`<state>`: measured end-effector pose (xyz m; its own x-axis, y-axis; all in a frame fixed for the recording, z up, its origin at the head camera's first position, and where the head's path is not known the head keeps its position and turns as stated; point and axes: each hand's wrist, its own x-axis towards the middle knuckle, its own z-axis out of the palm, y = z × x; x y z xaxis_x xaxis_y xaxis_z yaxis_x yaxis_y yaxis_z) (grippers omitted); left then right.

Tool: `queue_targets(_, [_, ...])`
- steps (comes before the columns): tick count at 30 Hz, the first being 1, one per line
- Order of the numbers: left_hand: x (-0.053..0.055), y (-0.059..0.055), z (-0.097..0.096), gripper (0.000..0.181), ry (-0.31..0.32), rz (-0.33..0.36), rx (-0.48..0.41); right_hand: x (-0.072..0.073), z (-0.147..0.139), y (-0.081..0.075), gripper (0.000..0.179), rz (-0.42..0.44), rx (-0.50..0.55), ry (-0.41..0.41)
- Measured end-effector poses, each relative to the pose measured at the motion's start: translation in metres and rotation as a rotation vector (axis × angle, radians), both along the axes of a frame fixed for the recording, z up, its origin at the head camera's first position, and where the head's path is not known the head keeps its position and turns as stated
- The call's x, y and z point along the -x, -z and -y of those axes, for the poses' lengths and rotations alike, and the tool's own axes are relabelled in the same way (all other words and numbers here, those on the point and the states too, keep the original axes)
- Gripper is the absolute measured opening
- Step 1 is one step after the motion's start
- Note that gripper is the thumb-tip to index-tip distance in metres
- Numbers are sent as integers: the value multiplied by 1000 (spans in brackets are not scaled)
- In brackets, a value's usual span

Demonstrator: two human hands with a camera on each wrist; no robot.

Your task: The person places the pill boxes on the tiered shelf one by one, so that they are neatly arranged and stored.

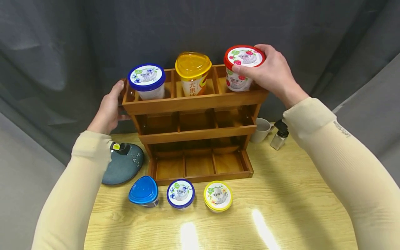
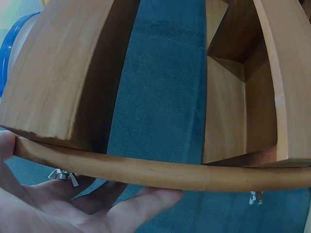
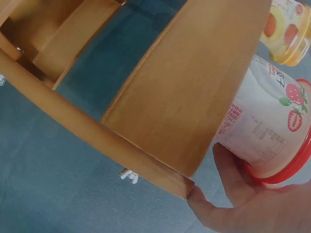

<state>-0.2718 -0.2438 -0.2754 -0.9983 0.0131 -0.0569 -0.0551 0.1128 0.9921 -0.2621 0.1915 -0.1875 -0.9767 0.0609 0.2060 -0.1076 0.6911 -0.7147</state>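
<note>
In the top right compartment of a three-tier wooden rack (image 1: 193, 102) sits a red-lidded yogurt cup (image 1: 239, 78) printed with strawberries. My right hand (image 1: 275, 73) grips it by the lid, thumb in front and fingers behind. In the right wrist view, a fingertip of that hand meets the end of the rack's side rail (image 3: 97, 138). My left hand (image 1: 109, 107) holds the rack's left side near the top; its fingers lie along the rail (image 2: 146, 170) in the left wrist view. A blue-lidded yogurt cup (image 1: 151, 91) and a yellow-lidded cup (image 1: 192, 71) share the top tier.
In front of the rack stand a cup with a bright blue lid (image 1: 144, 190), a blueberry cup (image 1: 180, 194) and a yellow-rimmed cup (image 1: 218, 196). A dark blue plate (image 1: 122, 170) lies left. A mug (image 1: 260, 130) and a small black-topped bottle (image 1: 279, 139) are right. Grey curtain (image 1: 193, 27) hangs behind.
</note>
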Motion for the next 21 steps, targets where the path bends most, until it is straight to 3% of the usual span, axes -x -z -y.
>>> queue_targets(21, [3,1,1,75,-3,6,-31,10,-3,22,108,29,-95,-37])
